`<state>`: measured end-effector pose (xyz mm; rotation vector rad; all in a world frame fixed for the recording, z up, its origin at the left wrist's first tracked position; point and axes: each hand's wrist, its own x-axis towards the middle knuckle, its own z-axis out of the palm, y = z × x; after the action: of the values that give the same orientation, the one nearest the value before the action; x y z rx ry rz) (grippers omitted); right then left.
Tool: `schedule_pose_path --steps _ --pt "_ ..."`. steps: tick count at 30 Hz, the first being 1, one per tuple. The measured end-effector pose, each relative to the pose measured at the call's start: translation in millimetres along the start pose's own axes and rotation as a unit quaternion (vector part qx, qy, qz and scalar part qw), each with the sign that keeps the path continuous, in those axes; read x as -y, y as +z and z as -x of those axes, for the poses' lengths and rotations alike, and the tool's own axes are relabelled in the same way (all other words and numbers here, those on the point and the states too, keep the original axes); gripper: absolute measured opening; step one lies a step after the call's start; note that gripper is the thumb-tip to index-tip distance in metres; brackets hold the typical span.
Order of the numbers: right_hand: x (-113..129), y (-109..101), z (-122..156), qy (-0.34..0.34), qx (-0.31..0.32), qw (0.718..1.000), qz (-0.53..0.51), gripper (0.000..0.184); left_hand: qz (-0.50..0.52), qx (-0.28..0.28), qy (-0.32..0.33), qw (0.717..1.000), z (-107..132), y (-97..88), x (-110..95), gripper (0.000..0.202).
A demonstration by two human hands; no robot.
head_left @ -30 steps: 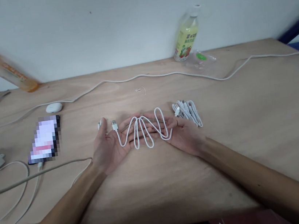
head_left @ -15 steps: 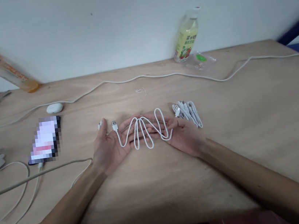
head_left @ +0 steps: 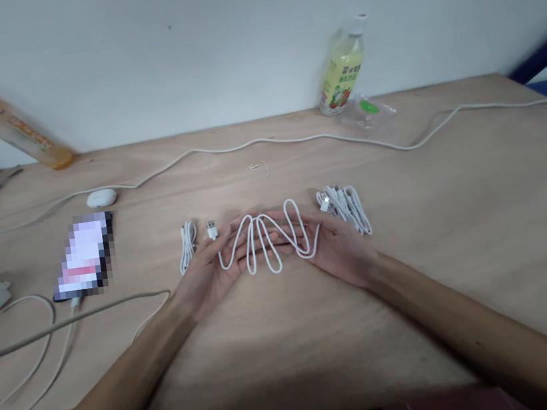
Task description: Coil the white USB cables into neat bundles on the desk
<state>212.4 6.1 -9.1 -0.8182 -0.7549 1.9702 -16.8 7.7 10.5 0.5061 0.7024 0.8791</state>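
Observation:
Both my hands rest palm-up on the wooden table (head_left: 455,208), fingertips meeting. A loose white USB cable (head_left: 263,240) lies in wavy loops across the fingers of my left hand (head_left: 209,274) and my right hand (head_left: 337,247). Its USB plug (head_left: 211,229) sticks out past my left fingers. The fingers are stretched out and only slightly curled under the cable. A small folded white cable (head_left: 187,244) lies just left of my left hand. A bundle of white cables (head_left: 344,204) lies just beyond my right hand.
A phone (head_left: 83,255) with a charging lead lies at the left, with a white case (head_left: 101,198) behind it. A long white cord (head_left: 265,143) crosses the back of the table. A yellow-green bottle (head_left: 342,68) stands by the wall; an orange bottle (head_left: 12,132) leans at the far left.
My left hand has shifted slightly right and turned inward, uncovering the small folded cable beside it. The looped cable stays draped over both hands.

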Motion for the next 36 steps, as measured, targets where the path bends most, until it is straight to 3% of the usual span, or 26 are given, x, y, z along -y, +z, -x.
schedule_pose_path --steps 8,13,16,21,27,33,36 --pt "-4 3 1 -0.035 -0.004 0.999 0.022 0.032 -0.023 -0.005 0.002 1.000 -2 -2.0 1 0.052" --pt "-11 5 5 -0.079 -0.022 0.987 0.137 0.045 -0.056 0.012 0.044 0.997 1 2.8 4 0.052" --pt "-16 5 9 -0.112 -0.035 0.971 0.208 0.041 -0.086 0.027 0.065 0.994 5 5.8 9 0.051" --pt "-25 11 17 -0.090 0.020 0.972 0.218 0.044 -0.127 0.047 0.072 0.988 10 4.9 14 0.050" --pt "-24 21 19 -0.076 0.082 0.976 0.185 0.035 -0.189 0.033 0.024 0.981 14 5.5 14 0.068" --pt "-19 21 19 -0.064 0.042 0.979 0.191 0.038 -0.189 -0.004 0.015 0.982 15 4.4 19 0.068" --pt "-17 24 22 -0.067 0.032 0.974 0.212 0.039 -0.185 0.033 -0.037 0.981 17 7.9 20 0.071"
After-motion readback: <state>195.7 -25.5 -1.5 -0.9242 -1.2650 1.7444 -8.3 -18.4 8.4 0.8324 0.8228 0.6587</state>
